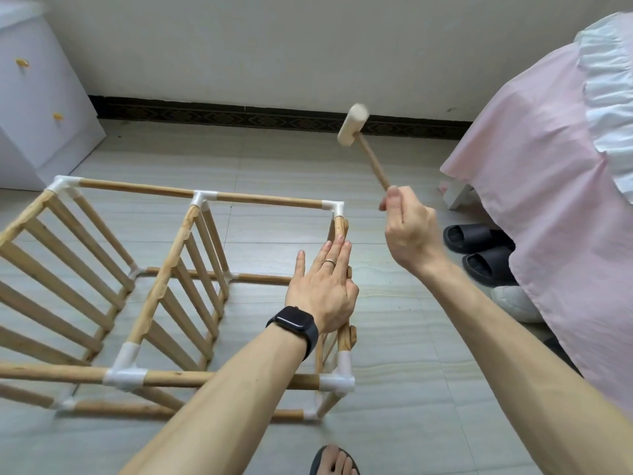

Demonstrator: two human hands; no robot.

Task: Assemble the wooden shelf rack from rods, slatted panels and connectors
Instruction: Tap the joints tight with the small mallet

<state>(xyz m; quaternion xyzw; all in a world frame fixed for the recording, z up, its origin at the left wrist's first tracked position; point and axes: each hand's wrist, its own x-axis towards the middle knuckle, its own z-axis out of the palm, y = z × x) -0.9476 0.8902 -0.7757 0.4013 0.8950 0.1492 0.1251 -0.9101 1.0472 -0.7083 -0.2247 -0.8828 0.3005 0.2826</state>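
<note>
Your rack [166, 272] is lying on its side on the tiled floor [394, 337]. It runs from the left edge of the floor in view to about the middle. Three slatted panels stand upright in it, tied together by long rods and white connectors [337, 380] at the corners.

Your left hand [322, 289] is laid flat against the end panel [344, 337], the one at the rack's right end. The fingers [342, 248] are straight and spread a little, pointing toward the far top corner connector [334, 207]. Can't really tell what the thumb is doing, it's tucked down by the panel's edge. There's a black watch [294, 325] on that wrist and a ring [330, 262] on one finger.

Your right hand [407, 228] is up in the air to the right of the rack, curled tight around the bottom end of the mallet [352, 126] handle. The pale wooden head is tilted up and away from you, well above the rack and touching nothing. It looks a bit blurred.

Off to the far left there's a white drawer unit [37, 108] against the wall. On the right a pink bed cover [531, 183] hangs down, with black slippers [479, 245] on the floor just beside it. Your foot [337, 461] in a sandal pokes in at the near edge.
</note>
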